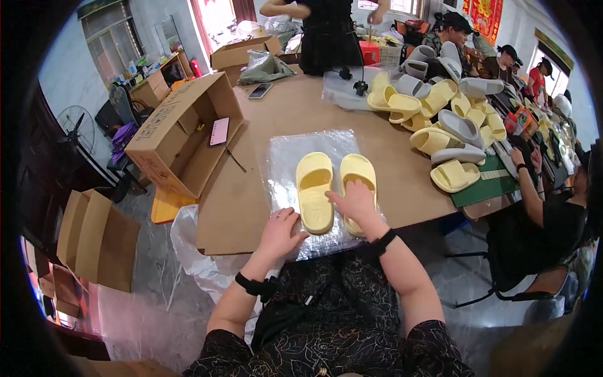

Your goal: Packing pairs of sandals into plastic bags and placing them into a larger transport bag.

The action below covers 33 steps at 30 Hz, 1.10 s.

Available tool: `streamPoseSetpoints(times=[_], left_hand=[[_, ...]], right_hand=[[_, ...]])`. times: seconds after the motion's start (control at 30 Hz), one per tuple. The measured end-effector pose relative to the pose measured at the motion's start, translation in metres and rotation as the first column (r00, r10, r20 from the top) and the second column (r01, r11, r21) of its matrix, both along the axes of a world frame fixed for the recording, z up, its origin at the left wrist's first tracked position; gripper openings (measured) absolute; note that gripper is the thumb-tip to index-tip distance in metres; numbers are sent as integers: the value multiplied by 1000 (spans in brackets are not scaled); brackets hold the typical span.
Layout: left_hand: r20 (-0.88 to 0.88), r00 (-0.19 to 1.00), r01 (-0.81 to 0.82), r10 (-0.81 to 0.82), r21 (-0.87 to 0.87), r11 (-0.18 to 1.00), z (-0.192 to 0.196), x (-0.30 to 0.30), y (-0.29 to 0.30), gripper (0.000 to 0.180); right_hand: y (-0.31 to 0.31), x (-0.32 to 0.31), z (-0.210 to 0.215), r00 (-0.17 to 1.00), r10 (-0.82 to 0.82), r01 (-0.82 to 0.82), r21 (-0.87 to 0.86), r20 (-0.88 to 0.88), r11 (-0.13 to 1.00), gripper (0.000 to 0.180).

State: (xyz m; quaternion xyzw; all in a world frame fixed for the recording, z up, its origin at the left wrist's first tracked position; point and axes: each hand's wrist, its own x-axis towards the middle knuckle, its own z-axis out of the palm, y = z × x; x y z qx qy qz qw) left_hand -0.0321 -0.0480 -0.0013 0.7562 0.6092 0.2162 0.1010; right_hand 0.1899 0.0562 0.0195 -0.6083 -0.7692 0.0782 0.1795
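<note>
A pair of pale yellow slippers lies side by side on a clear plastic bag (282, 160), toes pointing away from me: the left slipper (315, 207) and the right slipper (358, 164). My right hand (361, 205) rests on the right slipper, fingers laid by its strap and thumb stretched out toward the left slipper. Its fingertips are partly hard to make out against the strap. Flat on the bag, just left of the left slipper's heel, my left hand (281, 232) is open with its fingers apart.
Yellow and grey slippers (440, 119) are heaped on the table's right. An open cardboard box (182, 132) lies at the left, with a pink phone (219, 131) by its opening. Another phone (260, 91) lies farther back. A person (328, 38) stands opposite; others sit along the right.
</note>
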Motion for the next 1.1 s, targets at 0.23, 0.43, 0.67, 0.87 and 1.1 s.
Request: streamPoseSetpoints(times=[0.23,0.43,0.67,0.87,1.1], left_hand=[[15,997,71,-71,31,997,-4,-1,-11,60],[-70,991,115,-113,19,993,0,-1,-11,76],[76,973,211,-217,76,974,-7,18,12,36],[423,906,27,6,-71,997,-7,24,29,26],[635,723,-103,271,-289,952,-10,23,42,27]], right_hand=[[39,-19,-28,997,-37,41,54,-61,998,53],[31,38,-4,861,-68,197,207,-504,958,37],[-20,116,28,734,-13,235,235,-679,943,37],[-77,134,35,724,18,133,165,-690,977,25],[-117,136,41,657,117,6,161,-745,987,19]])
